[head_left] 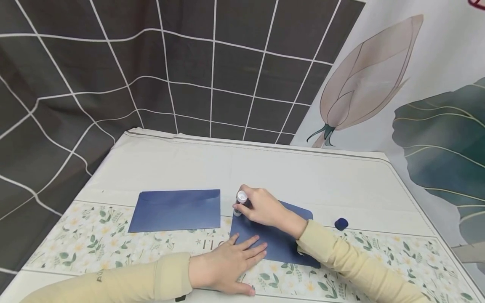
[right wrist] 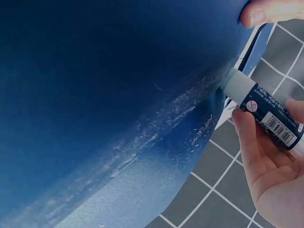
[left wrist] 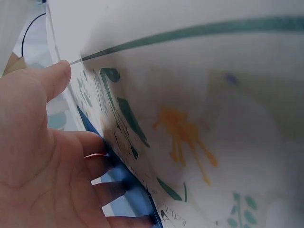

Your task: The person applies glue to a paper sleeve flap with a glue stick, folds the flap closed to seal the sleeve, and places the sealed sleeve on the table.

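Note:
My right hand [head_left: 265, 206] grips a glue stick [head_left: 241, 202] at the left edge of a blue envelope [head_left: 282, 248]. In the right wrist view the stick [right wrist: 270, 114] has a dark blue label with a barcode, and its pale glue end meets the envelope [right wrist: 95, 71]. A whitish glue streak [right wrist: 123, 152] runs along a crease there. My left hand [head_left: 229, 265] lies with fingers spread, fingertips on the envelope's lower left edge. The left wrist view shows the palm side of this hand [left wrist: 61, 166], its fingers over the blue edge.
A second blue envelope [head_left: 176, 212] lies flat to the left, its flap along the far edge. The dark blue cap [head_left: 341, 224] stands to the right. Beneath everything is a floral-printed tablecloth [head_left: 212, 164], backed by a dark grid curtain [head_left: 235, 67].

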The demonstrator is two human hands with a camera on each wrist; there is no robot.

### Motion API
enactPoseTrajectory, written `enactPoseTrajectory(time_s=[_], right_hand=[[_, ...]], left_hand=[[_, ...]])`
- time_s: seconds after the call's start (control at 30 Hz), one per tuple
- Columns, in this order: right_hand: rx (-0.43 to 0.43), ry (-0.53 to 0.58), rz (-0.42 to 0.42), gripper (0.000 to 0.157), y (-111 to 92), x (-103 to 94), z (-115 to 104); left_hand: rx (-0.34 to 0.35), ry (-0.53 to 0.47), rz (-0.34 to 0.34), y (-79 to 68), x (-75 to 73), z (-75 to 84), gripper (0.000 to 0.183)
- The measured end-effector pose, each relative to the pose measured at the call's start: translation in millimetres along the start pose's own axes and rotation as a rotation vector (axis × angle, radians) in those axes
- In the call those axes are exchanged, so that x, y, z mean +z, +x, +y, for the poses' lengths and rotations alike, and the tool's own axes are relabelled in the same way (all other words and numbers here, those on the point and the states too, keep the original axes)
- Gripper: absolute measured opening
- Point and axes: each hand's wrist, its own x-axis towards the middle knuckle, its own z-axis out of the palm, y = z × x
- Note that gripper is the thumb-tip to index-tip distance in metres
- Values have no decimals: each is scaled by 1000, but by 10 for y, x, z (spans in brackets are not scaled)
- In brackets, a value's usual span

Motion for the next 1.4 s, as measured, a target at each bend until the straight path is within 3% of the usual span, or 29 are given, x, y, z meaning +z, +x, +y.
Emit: enactPoseTrajectory(time_s=[0.27, 0.57, 1.4], right_hand=[[-43, 79, 7, 13, -21, 19, 22], [-10, 42, 24, 14, -131, -58, 63], [141, -7, 84, 11, -700, -287, 346]], left_hand=[[5, -15, 10, -4, 12, -7, 83], [-15, -17, 13, -15, -4, -4, 87], [-15, -75, 8, -16, -25, 4, 92]])
